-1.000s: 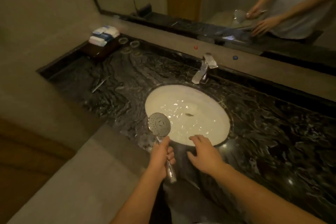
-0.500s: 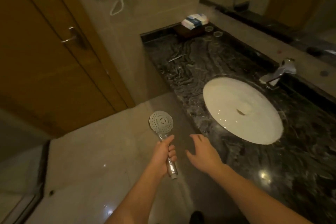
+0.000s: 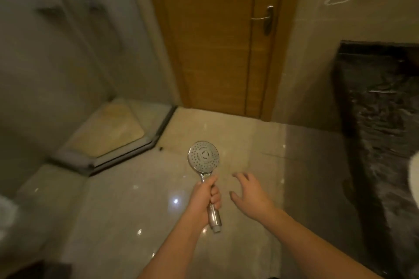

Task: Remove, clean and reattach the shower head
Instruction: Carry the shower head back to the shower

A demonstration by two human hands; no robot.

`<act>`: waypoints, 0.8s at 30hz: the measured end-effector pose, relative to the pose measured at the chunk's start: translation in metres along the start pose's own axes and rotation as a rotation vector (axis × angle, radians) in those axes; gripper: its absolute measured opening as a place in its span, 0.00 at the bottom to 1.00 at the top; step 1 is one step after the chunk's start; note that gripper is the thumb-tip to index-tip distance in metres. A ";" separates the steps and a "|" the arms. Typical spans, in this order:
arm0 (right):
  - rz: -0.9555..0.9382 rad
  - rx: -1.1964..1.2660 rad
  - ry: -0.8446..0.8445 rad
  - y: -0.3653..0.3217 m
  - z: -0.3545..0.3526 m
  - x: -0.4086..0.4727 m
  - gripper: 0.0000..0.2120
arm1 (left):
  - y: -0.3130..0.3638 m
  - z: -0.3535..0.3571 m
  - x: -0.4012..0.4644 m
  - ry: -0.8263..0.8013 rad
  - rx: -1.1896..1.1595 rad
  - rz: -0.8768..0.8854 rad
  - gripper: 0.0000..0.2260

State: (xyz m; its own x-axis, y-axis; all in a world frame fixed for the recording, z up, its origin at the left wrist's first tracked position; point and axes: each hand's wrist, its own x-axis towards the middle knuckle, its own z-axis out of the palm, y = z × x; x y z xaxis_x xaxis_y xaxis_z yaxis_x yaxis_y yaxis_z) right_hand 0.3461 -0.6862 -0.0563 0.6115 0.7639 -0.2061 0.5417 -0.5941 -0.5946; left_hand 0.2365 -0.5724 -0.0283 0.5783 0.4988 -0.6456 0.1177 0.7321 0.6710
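A chrome hand-held shower head [image 3: 203,156] is held upright over the beige floor, its round perforated face turned toward me. My left hand [image 3: 204,199] is wrapped around its handle, whose threaded end sticks out below my fist with no hose attached. Just to the right, my right hand [image 3: 250,197] hovers with fingers spread and holds nothing.
A wooden door [image 3: 213,36] with a metal lever handle [image 3: 264,18] stands ahead. At the left a raised shower threshold [image 3: 127,149] borders a glass enclosure with a mat [image 3: 108,127] inside. The dark marble counter [image 3: 381,120] runs along the right, and the white sink edge [image 3: 414,176] shows.
My view has swung left from the sink and counter toward the door and shower enclosure. Both hands keep the same pose, the left still gripping the shower head.
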 end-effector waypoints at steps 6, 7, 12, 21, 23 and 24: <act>-0.248 -0.078 -0.146 -0.103 0.071 0.007 0.25 | 0.031 -0.118 -0.047 0.191 -0.220 0.102 0.12; -0.285 -0.094 -0.165 -0.118 0.083 0.005 0.25 | 0.033 -0.136 -0.055 0.215 -0.248 0.119 0.12; -0.423 -0.167 -0.244 -0.174 0.129 -0.001 0.26 | 0.038 -0.208 -0.088 0.337 -0.334 0.195 0.14; -0.628 -0.271 -0.271 -0.266 0.174 0.029 0.29 | 0.053 -0.283 -0.110 0.423 -0.463 0.252 0.14; -0.631 -0.280 -0.279 -0.283 0.182 0.043 0.30 | 0.063 -0.294 -0.104 0.427 -0.470 0.255 0.13; -0.631 -0.281 -0.287 -0.290 0.186 0.050 0.30 | 0.069 -0.299 -0.100 0.427 -0.468 0.255 0.12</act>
State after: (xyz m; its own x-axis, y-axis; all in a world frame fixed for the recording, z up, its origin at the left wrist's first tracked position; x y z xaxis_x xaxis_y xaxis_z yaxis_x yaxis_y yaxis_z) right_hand 0.1125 -0.4289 -0.0382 -0.0184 0.9939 -0.1091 0.8905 -0.0334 -0.4538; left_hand -0.0544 -0.4331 -0.0267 0.1608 0.7513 -0.6401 -0.3970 0.6430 0.6549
